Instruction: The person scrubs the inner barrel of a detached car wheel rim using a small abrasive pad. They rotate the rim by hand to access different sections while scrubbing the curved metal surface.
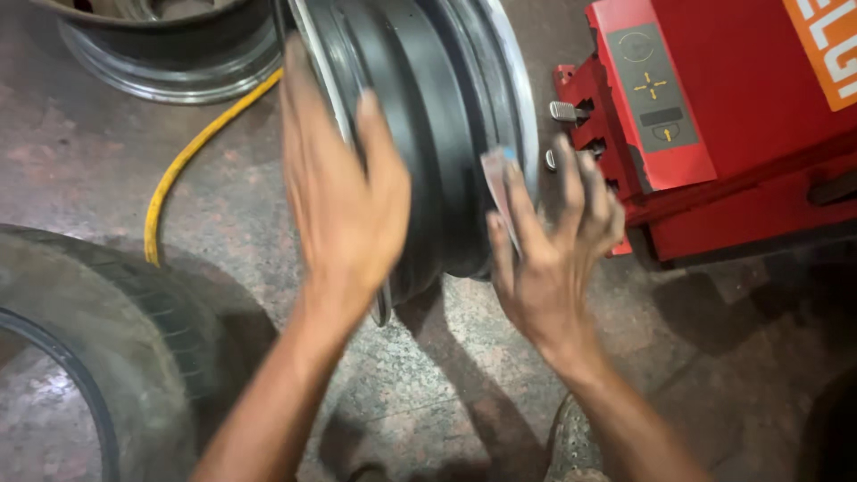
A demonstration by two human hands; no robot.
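Bare steel wheel rim (428,134) stands upright on the floor (696,357) beside red tyre machine (732,134), steadied by left hand (344,196) flat, fingers spread, while right hand (553,241) pinches a small sandpaper-like sheet (496,183) against its edge.

The left hand (344,192) lies flat against the upright wheel rim (437,116). The right hand (549,241) presses a small abrasive sheet (496,183) on its edge.

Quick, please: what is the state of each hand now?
Left hand: open, flat on the rim.
Right hand: holds a small card against the rim.
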